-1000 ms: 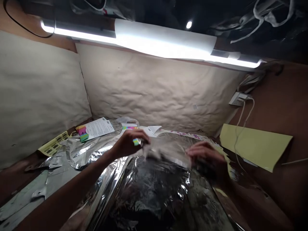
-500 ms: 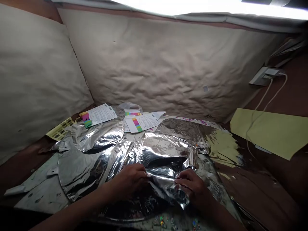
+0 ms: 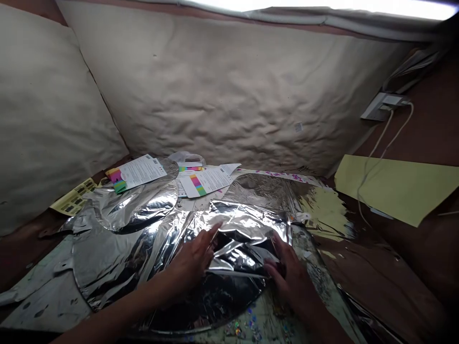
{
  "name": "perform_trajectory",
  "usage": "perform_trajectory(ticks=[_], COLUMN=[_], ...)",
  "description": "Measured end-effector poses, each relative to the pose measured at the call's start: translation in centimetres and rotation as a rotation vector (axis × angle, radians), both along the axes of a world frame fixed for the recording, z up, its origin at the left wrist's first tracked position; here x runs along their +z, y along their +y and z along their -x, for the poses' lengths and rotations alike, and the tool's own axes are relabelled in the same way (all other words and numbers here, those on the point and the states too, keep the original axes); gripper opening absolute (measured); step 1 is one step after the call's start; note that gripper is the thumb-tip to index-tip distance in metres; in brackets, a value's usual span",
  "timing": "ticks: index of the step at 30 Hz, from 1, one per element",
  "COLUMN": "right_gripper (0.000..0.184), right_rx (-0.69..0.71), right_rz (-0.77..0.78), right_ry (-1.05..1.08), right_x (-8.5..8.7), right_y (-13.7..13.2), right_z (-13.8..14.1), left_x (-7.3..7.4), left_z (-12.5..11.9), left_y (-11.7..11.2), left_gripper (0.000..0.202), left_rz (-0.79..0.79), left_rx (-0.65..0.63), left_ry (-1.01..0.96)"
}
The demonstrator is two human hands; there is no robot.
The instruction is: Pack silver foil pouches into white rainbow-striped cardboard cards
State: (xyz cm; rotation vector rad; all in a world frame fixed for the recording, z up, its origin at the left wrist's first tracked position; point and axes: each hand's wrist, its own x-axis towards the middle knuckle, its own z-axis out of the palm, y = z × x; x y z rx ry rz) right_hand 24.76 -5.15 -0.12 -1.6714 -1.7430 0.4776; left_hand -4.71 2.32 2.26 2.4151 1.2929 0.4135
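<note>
A flat, folded silver foil balloon [image 3: 247, 222] lies in front of me, crinkled and shiny, with a straight folded edge toward me. My left hand [image 3: 195, 253] rests at its left side, fingers stretched out over the foil. At its right side is my right hand [image 3: 292, 270], with thumb and fingers spread against the foil. Beneath and to the left, more flat, rounded silver foil balloons [image 3: 107, 258] overlap, with small tabs at their left edge. The undersides of my fingers are hidden.
Printed cards with colour stripes [image 3: 206, 181] and another printed stack [image 3: 138, 174] lie at the back. Sparkly bits [image 3: 238, 329] dot the worn tabletop [image 3: 315, 272] near me. At right are yellow paper [image 3: 394, 186] and a wall socket [image 3: 383, 106] with white cables.
The foil's near edge, crumpled between my fingers before, now lies straighter and flatter. Both hands have loosened from a pinch to spread fingers. The view has shifted slightly.
</note>
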Motion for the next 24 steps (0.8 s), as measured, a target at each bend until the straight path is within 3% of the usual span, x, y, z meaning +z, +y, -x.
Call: perform_trajectory(ticks=[3,6,8,10,14,18,21,24], right_gripper=[0.063,0.057,0.059,0.064,0.065,0.072,0.061,0.043], right_rx=[0.033,0.030,0.064,0.163,0.391,0.469,0.501,0.501], right_rz=[-0.063,-0.256,-0.392,-0.450,-0.243,-0.174,-0.132,-0.093], right_ry=[-0.079,-0.190,-0.286,-0.406,-0.571,-0.578,-0.559,-0.507], right_x=[-1.2,-2.0,-1.9,-1.3,0.4,1.3,1.2,1.1], right_y=[-3.3,-5.8,-6.3,-6.0,-5.5,-6.4,-6.9,-6.7], right_z=[-0.5,-0.4,-0.3,-0.4,-1.0,-1.7,-1.8,-1.2], left_x=[0.4,0.2,-0.2,-0.5,0.4,1.9,2.1,1.9], left_z=[0.5,0.6,0.6,0.6,0.7,1.3,1.7,1.7], left_y=[-2.1,-3.1,-2.9,-2.2,-1.5,-1.9,-1.9,-1.7], left_gripper=[0.058,0.038,0.039,0.047,0.046,0.048,0.071,0.080], left_rz=[0.001,-0.179,-0.255,-0.231,-0.164,-0.061,0.031,0.069], left_rx=[-0.154,-0.238,-0.329,-0.439,-0.500,-0.580,-0.618,-0.607], left_ry=[0.143,0.184,0.154,0.147,0.154,0.166,0.180,0.175])
